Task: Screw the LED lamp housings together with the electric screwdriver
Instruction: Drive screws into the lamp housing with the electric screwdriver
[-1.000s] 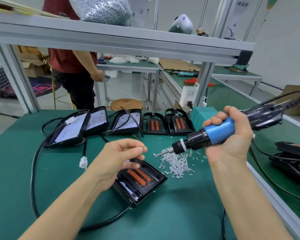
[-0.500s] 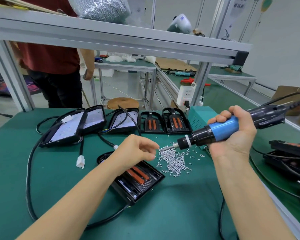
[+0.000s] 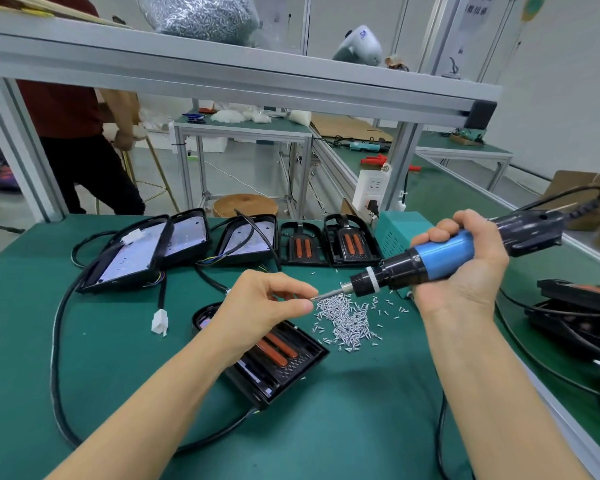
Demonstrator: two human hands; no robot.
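Observation:
My right hand (image 3: 465,271) grips the blue and black electric screwdriver (image 3: 440,254), held level with its bit pointing left. My left hand (image 3: 267,303) pinches a small screw against the bit's tip, just above the pile of silver screws (image 3: 347,320) on the green mat. Under my left wrist lies a black LED lamp housing (image 3: 278,362), back side up, with two orange strips; part of it is hidden by my arm. Its black cable (image 3: 58,368) loops to the left.
Several more lamp housings (image 3: 187,244) line the back of the bench, with a white connector (image 3: 160,322) in front. A teal power box (image 3: 399,233) stands behind the screwdriver. Black housings and cables (image 3: 582,313) lie at right. A person (image 3: 73,147) stands beyond the bench.
My left hand has moved right from above the housing to the screwdriver's tip, fingers pinched. The screwdriver tilted slightly down toward it. The person behind has shifted left.

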